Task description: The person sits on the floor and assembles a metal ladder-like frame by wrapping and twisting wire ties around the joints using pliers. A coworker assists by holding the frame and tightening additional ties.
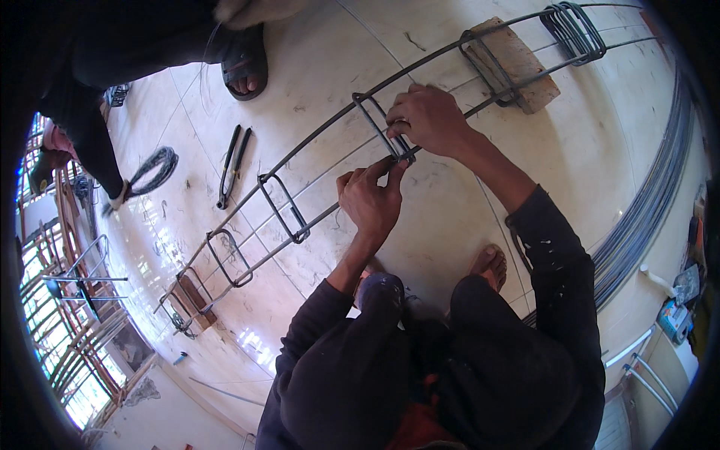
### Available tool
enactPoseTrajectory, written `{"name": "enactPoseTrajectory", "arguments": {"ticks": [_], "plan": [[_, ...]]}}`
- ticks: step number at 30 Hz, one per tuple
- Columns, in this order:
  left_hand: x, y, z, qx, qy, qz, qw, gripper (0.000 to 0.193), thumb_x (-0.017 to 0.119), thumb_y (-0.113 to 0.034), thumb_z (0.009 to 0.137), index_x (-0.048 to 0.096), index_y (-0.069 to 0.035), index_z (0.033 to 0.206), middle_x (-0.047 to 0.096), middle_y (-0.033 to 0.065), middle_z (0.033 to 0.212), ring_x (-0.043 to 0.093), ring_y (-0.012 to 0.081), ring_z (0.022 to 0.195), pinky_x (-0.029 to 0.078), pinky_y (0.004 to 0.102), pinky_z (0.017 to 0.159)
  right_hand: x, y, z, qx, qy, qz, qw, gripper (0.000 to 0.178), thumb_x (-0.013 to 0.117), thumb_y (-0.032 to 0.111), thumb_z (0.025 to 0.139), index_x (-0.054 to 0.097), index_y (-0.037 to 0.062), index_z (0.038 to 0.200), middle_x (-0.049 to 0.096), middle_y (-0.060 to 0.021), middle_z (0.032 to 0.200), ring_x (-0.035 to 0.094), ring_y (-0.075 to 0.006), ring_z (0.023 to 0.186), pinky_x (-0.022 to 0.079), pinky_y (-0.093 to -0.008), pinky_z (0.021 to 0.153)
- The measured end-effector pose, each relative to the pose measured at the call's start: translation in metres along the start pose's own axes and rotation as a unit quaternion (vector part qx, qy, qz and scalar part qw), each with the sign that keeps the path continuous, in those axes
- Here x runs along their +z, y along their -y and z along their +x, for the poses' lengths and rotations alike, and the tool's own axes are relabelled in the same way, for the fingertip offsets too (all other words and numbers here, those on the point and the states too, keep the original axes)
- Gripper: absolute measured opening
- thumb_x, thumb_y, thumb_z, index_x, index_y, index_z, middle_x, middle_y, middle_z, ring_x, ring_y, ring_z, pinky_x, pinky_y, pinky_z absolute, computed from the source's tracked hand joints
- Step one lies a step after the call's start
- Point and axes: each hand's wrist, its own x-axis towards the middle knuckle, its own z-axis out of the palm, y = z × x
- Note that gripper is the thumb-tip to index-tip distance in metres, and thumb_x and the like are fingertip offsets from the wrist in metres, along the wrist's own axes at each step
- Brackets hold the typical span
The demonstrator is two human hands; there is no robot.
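A long cage of dark steel bars lies diagonally across the tiled floor, its far bar (319,129) and near bar (326,215) joined by several rectangular stirrups. My left hand (370,196) pinches one stirrup (370,120) at its corner on the near bar, thumb and index finger pressed together. Just beyond it, my right hand (429,118) has bent, closed fingers against the same stirrup's side; whatever its fingertips grip is hidden. Another stirrup (279,206) stands to the left of my hands, and one (487,67) to the right.
Wooden blocks (534,88) (196,300) support the cage. Bunched stirrups (574,34) hang at its right end. Pincers (234,165) lie beyond the cage. Another person's sandalled foot (246,71) stands there, near a wire loop (154,171). Long rods (651,199) line the right.
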Motion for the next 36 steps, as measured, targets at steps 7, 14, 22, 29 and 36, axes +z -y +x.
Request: {"name": "enactPoseTrajectory", "arguments": {"ticks": [7,14,22,29,36], "plan": [[0.001,-0.002,-0.002,0.007,-0.032,0.0,0.999,0.024,0.075,-0.035,0.079,0.075,-0.011,0.083,0.07,0.0037,0.069,0.062,0.0195,0.063,0.039,0.0326,0.08,0.018,0.007,-0.056,-0.095,-0.161,-0.082,0.979,0.035,0.063,0.01,0.076,0.067,0.0151,0.111,0.06,-0.0023,0.115,0.051,-0.0201,0.114,0.031,-0.042,0.108],[0.001,0.0,0.0,-0.007,-0.005,-0.006,1.0,0.026,0.073,-0.036,0.08,0.076,-0.011,0.086,0.071,0.0043,0.071,0.063,0.0208,0.068,0.039,0.0329,0.084,0.021,0.008,-0.061,-0.093,-0.132,-0.072,0.984,0.036,0.061,0.007,0.076,0.066,0.0142,0.111,0.056,-0.0031,0.118,0.048,-0.0217,0.119,0.029,-0.0467,0.109],[0.002,0.001,-0.002,0.013,-0.025,0.014,1.0,0.028,0.073,-0.037,0.08,0.076,-0.011,0.086,0.07,0.0045,0.07,0.062,0.0204,0.066,0.038,0.0335,0.083,0.04,0.006,-0.081,-0.063,-0.177,-0.029,0.982,0.032,0.06,0.005,0.073,0.068,0.0096,0.103,0.055,-0.0096,0.118,0.047,-0.0259,0.12,0.031,-0.0477,0.108],[0.004,0.004,-0.003,0.021,-0.035,0.007,0.999,0.027,0.072,-0.036,0.081,0.076,-0.01,0.086,0.07,0.0043,0.07,0.062,0.0194,0.066,0.038,0.0335,0.082,0.071,0.002,-0.1,-0.008,-0.197,0.015,0.98,0.048,0.054,0.005,0.078,0.057,0.0109,0.126,0.052,-0.0134,0.128,0.047,-0.0291,0.123,0.031,-0.0455,0.11],[0.007,0.0,-0.001,0.033,-0.047,0.0,0.998,0.027,0.072,-0.036,0.081,0.076,-0.01,0.086,0.069,0.0057,0.068,0.061,0.0204,0.066,0.038,0.0339,0.082,0.073,-0.023,-0.073,-0.095,-0.143,-0.055,0.984,0.038,0.055,0.013,0.085,0.06,0.0157,0.122,0.062,-0.0084,0.116,0.053,-0.0228,0.12,0.035,-0.042,0.108]]}}
